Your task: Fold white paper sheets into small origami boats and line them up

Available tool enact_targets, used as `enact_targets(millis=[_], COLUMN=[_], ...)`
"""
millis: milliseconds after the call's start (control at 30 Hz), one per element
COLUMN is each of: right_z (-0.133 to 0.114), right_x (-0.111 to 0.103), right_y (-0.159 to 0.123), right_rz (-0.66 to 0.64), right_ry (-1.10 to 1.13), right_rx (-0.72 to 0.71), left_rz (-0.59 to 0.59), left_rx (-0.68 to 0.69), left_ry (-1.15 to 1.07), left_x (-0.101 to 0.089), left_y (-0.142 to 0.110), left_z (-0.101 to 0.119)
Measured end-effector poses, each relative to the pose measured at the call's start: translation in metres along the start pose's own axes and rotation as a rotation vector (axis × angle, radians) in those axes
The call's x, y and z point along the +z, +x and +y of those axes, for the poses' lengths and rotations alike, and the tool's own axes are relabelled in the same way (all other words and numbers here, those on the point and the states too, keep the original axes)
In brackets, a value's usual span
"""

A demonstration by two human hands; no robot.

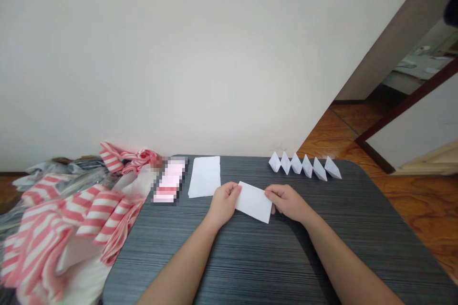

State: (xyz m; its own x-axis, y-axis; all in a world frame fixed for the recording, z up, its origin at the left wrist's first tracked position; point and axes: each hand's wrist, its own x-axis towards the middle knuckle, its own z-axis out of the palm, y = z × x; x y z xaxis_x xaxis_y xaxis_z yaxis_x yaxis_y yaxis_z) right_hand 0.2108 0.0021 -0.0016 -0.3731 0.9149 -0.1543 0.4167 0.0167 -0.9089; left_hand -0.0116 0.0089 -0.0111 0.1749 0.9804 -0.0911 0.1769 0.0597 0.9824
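Note:
A small white sheet of paper [255, 202], folded to a rectangle, is held just above the dark striped table [250, 257] between both hands. My left hand [223, 202] pinches its left edge with fingers closed. My right hand [288, 201] grips its right edge, fingers curled. A flat stack of white paper [204, 176] lies just beyond my left hand. A row of several folded white paper boats [306, 165] stands along the table's far edge, right of centre.
A blurred pink and white object [170, 181] lies left of the paper stack. Red-and-white striped bags [67, 224] are heaped off the table's left side. A white wall is behind; a wooden floor [411, 200] and doorway lie right.

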Motion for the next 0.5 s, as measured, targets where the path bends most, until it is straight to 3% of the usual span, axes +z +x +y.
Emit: enact_targets(millis=[67, 167, 267, 367, 500], right_z=[0.002, 0.004, 0.006, 0.005, 0.001], right_x=[0.000, 0.004, 0.010, 0.012, 0.010], right_y=[0.000, 0.003, 0.006, 0.006, 0.001], right_rz=[-0.026, 0.071, 0.153, 0.071, -0.028], right_ry=[0.016, 0.094, 0.215, 0.271, 0.180], right_rx=[0.016, 0.047, 0.091, 0.095, 0.047], left_rz=[0.020, -0.015, -0.075, -0.060, -0.065], left_rx=[-0.024, -0.045, -0.018, 0.010, 0.002], left_ry=[-0.093, -0.290, -0.332, -0.262, -0.228], left_x=[0.000, 0.002, 0.004, 0.005, 0.004], left_y=[0.002, 0.003, 0.003, 0.003, 0.002], left_z=[-0.001, -0.001, 0.000, -0.001, 0.000])
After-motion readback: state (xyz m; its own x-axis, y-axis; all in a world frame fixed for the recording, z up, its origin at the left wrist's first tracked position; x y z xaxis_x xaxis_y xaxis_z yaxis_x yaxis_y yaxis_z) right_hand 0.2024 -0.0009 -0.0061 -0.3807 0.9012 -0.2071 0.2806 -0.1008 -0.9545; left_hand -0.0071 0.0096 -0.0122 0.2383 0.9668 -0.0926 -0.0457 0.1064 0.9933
